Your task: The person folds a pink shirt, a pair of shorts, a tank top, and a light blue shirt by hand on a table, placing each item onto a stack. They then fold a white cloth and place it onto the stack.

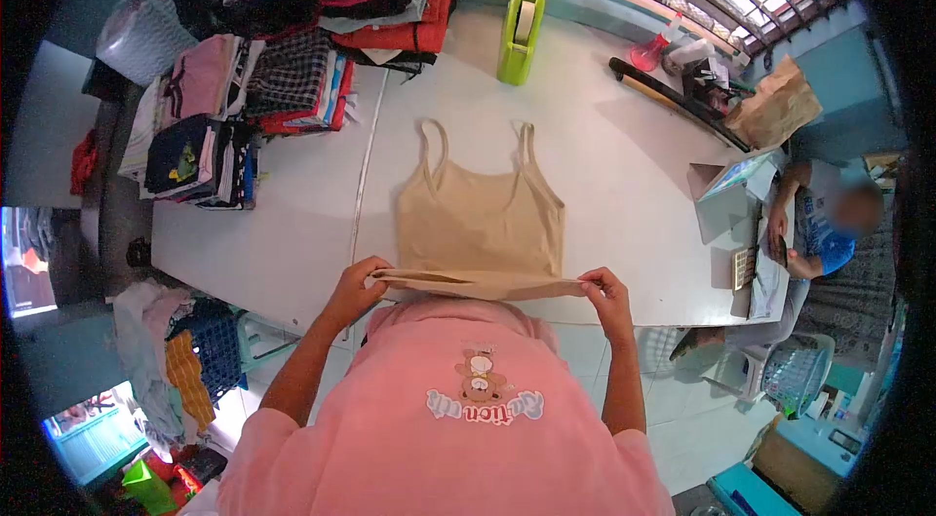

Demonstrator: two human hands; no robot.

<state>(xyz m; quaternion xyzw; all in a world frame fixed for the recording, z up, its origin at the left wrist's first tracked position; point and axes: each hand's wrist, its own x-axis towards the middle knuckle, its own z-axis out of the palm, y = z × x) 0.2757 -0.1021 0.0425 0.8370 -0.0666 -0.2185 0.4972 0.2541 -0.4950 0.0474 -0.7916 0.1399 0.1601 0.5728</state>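
A tan camisole top [480, 224] lies on the white table, its two thin straps pointing toward the far side. Its bottom hem is lifted at the table's near edge, just in front of my body. At the left end of the hem, my left hand [359, 290] pinches the fabric. My right hand [606, 298] has the right end of the hem between thumb and fingers. The hem is stretched between both hands and hangs slightly open at the left.
Folded clothes [205, 126] are stacked on the table's left and back left. A green tape dispenser [520, 37] stands at the back, near a long black object [678, 102] and a paper bag [777, 104]. Another person [829, 224] sits at the right edge by an open box.
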